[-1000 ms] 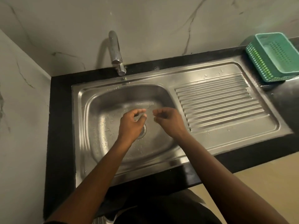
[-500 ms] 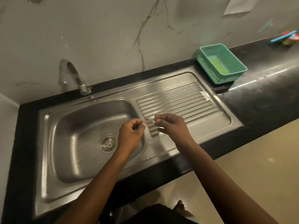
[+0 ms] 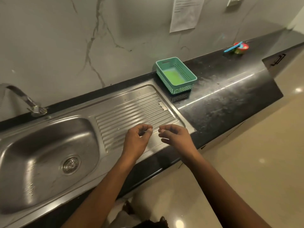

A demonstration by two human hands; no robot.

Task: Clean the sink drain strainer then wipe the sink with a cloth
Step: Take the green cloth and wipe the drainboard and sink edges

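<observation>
The steel sink (image 3: 41,145) lies at the left, and the round drain strainer (image 3: 71,164) sits in its bowl. My left hand (image 3: 135,141) hovers over the ribbed drainboard (image 3: 131,112), fingers curled with thumb and forefinger nearly touching, nothing visible in it. My right hand (image 3: 176,137) floats beside it over the drainboard's right end, fingers loosely curled and empty. A teal basket (image 3: 176,75) on the counter behind holds a green cloth-like thing (image 3: 172,76).
A chrome tap (image 3: 23,99) stands at the back left of the sink. The black counter (image 3: 230,96) runs to the right, with a small red and green object with a blue stick (image 3: 238,47) at its far end. A paper sheet (image 3: 185,12) hangs on the marble wall.
The view has swung to the right. Both hands have moved from above the drain strainer to above the drainboard, keeping the same curled pose.
</observation>
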